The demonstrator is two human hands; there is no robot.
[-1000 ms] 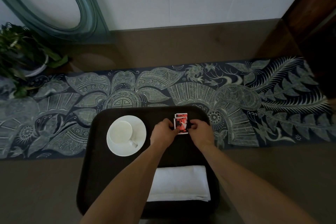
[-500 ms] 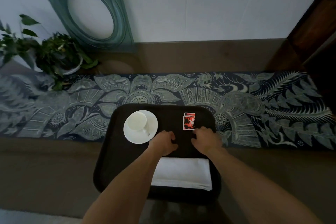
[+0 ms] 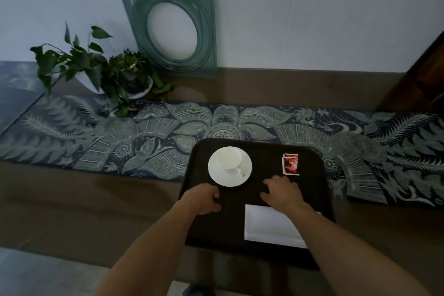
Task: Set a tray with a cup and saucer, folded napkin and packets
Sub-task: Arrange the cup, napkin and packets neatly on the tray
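Note:
A dark tray lies on the patterned table runner. On its far left a white cup stands on a white saucer. Red and white packets lie stacked at the tray's far right. A folded white napkin rests at the near right, partly under my right forearm. My left hand hovers over the tray's left part, just below the saucer, fingers curled and holding nothing. My right hand is over the tray's middle, fingers spread, just short of the packets, holding nothing.
A dark blue patterned runner crosses the brown table. Two potted plants stand at the back left. A green glass panel with a round hole leans on the wall. Dark wood furniture rises at the right.
Both hands have let go of the packets and drawn back toward me; the left hand has moved left below the saucer. The camera has lifted and turned left.

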